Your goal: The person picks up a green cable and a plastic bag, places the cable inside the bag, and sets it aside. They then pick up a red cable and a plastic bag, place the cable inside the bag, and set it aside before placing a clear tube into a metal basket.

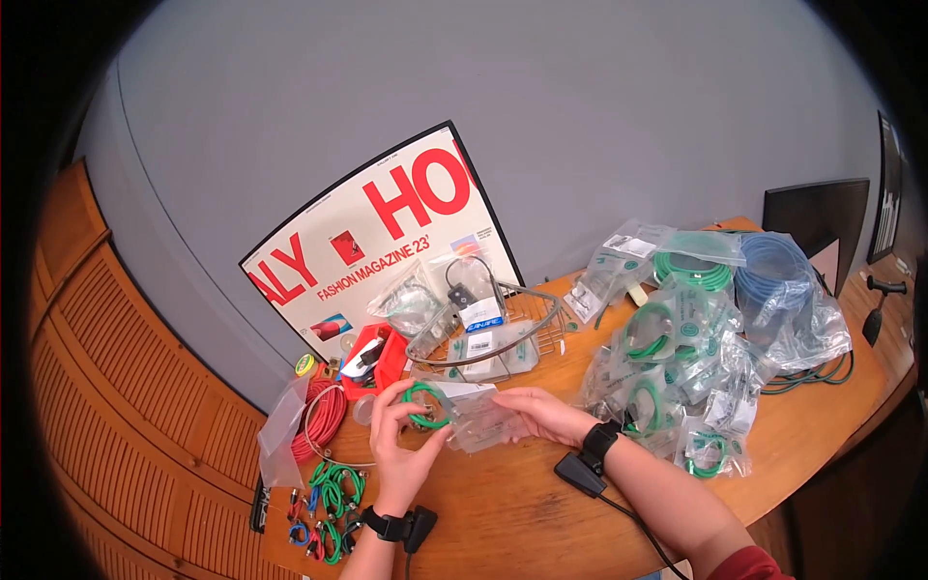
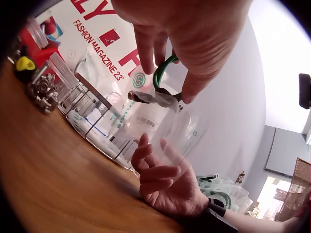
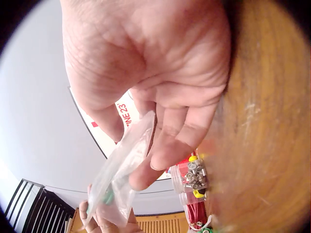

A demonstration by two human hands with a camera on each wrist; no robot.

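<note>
My left hand (image 1: 398, 462) pinches a small coil of green cable (image 2: 158, 75) between thumb and fingers; a metal connector (image 2: 132, 95) shows at its end in the left wrist view. Just right of it, my right hand (image 1: 549, 416) grips a clear plastic bag (image 3: 127, 158) between thumb and fingers. Printed with green lettering, the bag hangs between the two hands above the wooden table (image 1: 503, 503). The cable overlaps the bag in the head view, and I cannot tell whether part of it is inside.
Short green, red and blue cables (image 1: 338, 488) lie at front left beside a red cable coil (image 1: 324, 425). A wire basket (image 1: 551, 324) with bagged items and a red bin (image 1: 389, 360) stand behind. Bagged green cables (image 1: 677, 329) and blue coils (image 1: 773, 271) fill the right.
</note>
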